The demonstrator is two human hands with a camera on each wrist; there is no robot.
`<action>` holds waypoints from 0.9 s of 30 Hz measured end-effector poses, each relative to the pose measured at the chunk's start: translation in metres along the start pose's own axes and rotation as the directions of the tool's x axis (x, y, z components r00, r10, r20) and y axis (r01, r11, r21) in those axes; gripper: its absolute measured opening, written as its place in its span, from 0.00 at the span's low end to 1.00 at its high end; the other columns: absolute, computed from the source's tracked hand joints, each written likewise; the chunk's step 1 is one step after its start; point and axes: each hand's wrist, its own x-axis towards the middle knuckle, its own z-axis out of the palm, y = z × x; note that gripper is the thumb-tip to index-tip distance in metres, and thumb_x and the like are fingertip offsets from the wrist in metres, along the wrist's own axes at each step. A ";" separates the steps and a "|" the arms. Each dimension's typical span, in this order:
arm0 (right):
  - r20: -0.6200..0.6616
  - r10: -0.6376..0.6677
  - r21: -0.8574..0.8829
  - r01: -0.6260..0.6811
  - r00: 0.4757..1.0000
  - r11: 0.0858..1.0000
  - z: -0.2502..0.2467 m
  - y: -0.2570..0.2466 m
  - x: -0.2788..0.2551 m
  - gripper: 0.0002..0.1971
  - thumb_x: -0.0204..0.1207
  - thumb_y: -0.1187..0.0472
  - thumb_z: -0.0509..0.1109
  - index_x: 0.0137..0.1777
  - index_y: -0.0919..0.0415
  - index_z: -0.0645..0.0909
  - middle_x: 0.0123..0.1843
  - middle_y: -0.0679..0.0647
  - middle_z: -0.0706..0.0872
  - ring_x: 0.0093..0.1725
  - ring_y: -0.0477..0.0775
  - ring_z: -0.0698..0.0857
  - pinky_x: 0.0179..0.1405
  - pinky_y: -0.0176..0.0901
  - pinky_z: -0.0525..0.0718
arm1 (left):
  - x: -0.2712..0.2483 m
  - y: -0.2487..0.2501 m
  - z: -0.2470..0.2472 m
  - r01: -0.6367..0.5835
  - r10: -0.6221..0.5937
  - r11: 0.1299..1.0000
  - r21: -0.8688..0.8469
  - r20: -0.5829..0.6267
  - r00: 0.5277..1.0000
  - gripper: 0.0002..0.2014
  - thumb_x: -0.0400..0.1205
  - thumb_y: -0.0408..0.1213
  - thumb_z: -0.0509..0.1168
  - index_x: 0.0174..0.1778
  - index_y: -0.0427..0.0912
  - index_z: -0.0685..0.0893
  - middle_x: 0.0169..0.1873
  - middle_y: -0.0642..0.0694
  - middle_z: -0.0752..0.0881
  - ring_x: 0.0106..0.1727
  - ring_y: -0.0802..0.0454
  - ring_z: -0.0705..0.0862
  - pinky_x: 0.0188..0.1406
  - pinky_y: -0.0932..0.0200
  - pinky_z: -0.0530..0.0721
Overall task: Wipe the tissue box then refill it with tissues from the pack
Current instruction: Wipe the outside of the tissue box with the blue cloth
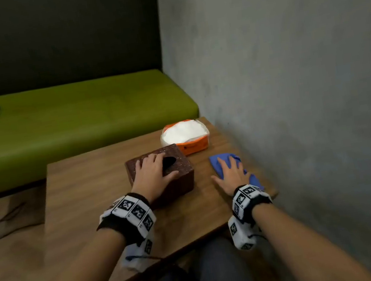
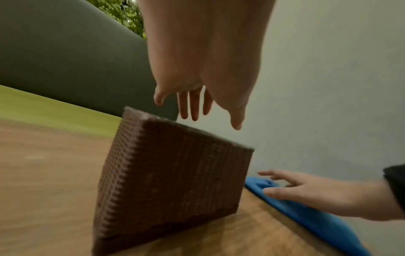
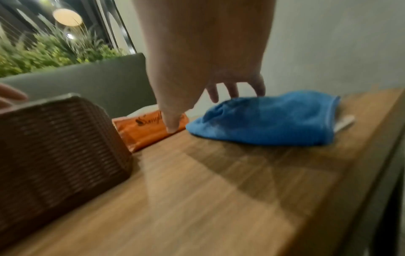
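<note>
Hands first: left hand spread flat over the box at frame centre; right hand spread over the cloth to its right, gripping nothing. Cloth looks soft, bunch it anywhere. Box seems stiff, light. Pack waits just behind.

The head camera looked forward and down over the whole table from above. Each wrist camera sat low and close, looking along its own hand across the tabletop. All three views shared the brown tissue box and the blue cloth.
</note>
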 end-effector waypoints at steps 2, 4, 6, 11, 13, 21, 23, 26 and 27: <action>-0.011 0.013 -0.066 -0.014 1.000 0.998 0.005 0.000 0.004 0.33 0.80 0.39 0.56 0.81 0.44 0.49 0.85 0.56 0.43 0.81 0.69 0.50 0.75 0.73 0.56 | 0.007 -0.001 0.007 0.001 0.000 0.999 0.048 -0.030 1.000 0.32 0.79 0.58 0.59 0.76 0.45 0.66 0.72 0.42 0.74 0.75 0.44 0.68 0.81 0.43 0.57; -0.050 -0.012 -0.134 0.005 0.999 0.991 0.010 0.008 0.009 0.33 0.80 0.38 0.55 0.81 0.42 0.47 0.85 0.55 0.42 0.80 0.70 0.54 0.74 0.72 0.59 | 0.008 -0.003 0.014 -0.029 0.032 0.997 0.070 -0.051 0.998 0.36 0.75 0.67 0.54 0.74 0.47 0.69 0.70 0.45 0.76 0.74 0.45 0.69 0.82 0.43 0.55; -0.073 -0.015 -0.196 0.000 0.997 0.981 0.015 0.021 0.014 0.31 0.81 0.38 0.52 0.81 0.40 0.45 0.85 0.55 0.49 0.78 0.68 0.59 0.71 0.70 0.62 | 0.003 -0.005 0.021 -0.069 0.074 0.988 0.137 -0.037 0.997 0.40 0.71 0.71 0.50 0.72 0.49 0.73 0.69 0.46 0.78 0.74 0.45 0.70 0.81 0.40 0.54; -0.177 -0.104 -0.257 0.056 0.979 0.965 0.027 0.019 0.017 0.26 0.85 0.47 0.51 0.81 0.50 0.54 0.72 0.62 0.71 0.66 0.65 0.72 0.63 0.57 0.71 | -0.005 -0.012 0.027 -0.080 0.119 0.963 0.258 -0.137 0.983 0.30 0.76 0.63 0.59 0.65 0.44 0.80 0.59 0.45 0.85 0.65 0.43 0.79 0.71 0.44 0.72; -0.168 -0.116 -0.152 0.091 0.979 0.984 0.028 0.015 0.018 0.24 0.85 0.51 0.53 0.79 0.58 0.60 0.71 0.64 0.73 0.66 0.66 0.74 0.64 0.54 0.72 | -0.003 -0.013 0.026 -0.093 0.105 0.987 0.133 -0.086 0.991 0.31 0.78 0.61 0.59 0.72 0.45 0.73 0.64 0.47 0.82 0.67 0.48 0.77 0.68 0.54 0.73; -0.525 -0.258 0.268 0.446 0.811 0.854 -0.004 -0.068 -0.017 0.22 0.84 0.53 0.56 0.77 0.55 0.67 0.61 0.62 0.78 0.59 0.61 0.76 0.60 0.55 0.75 | 0.003 -0.010 0.025 -0.033 0.017 0.989 -0.145 -0.111 0.994 0.30 0.70 0.55 0.72 0.67 0.49 0.80 0.62 0.49 0.86 0.64 0.50 0.83 0.62 0.55 0.81; -0.514 -0.324 0.142 0.451 0.794 0.881 0.005 -0.092 -0.029 0.23 0.81 0.49 0.52 0.72 0.55 0.73 0.57 0.64 0.78 0.54 0.64 0.75 0.54 0.62 0.79 | 0.002 -0.008 0.027 -0.037 0.011 0.986 -0.163 -0.156 0.988 0.22 0.72 0.52 0.70 0.61 0.49 0.83 0.55 0.48 0.90 0.58 0.48 0.86 0.53 0.54 0.83; -0.491 -0.362 0.114 0.470 0.792 0.875 0.017 -0.097 -0.037 0.25 0.76 0.50 0.50 0.65 0.59 0.80 0.65 0.68 0.77 0.53 0.64 0.77 0.51 0.59 0.84 | 0.002 -0.009 0.027 -0.029 0.000 0.984 -0.174 -0.163 0.987 0.15 0.74 0.49 0.67 0.54 0.49 0.85 0.47 0.47 0.91 0.50 0.46 0.87 0.45 0.53 0.81; -0.490 -0.408 0.055 0.494 0.770 0.868 0.019 -0.092 -0.040 0.24 0.77 0.51 0.51 0.64 0.59 0.81 0.68 0.69 0.76 0.52 0.63 0.78 0.50 0.55 0.84 | 0.003 -0.010 0.027 -0.030 0.002 0.985 -0.172 -0.164 0.986 0.16 0.74 0.50 0.67 0.54 0.49 0.85 0.47 0.48 0.91 0.50 0.47 0.87 0.44 0.54 0.81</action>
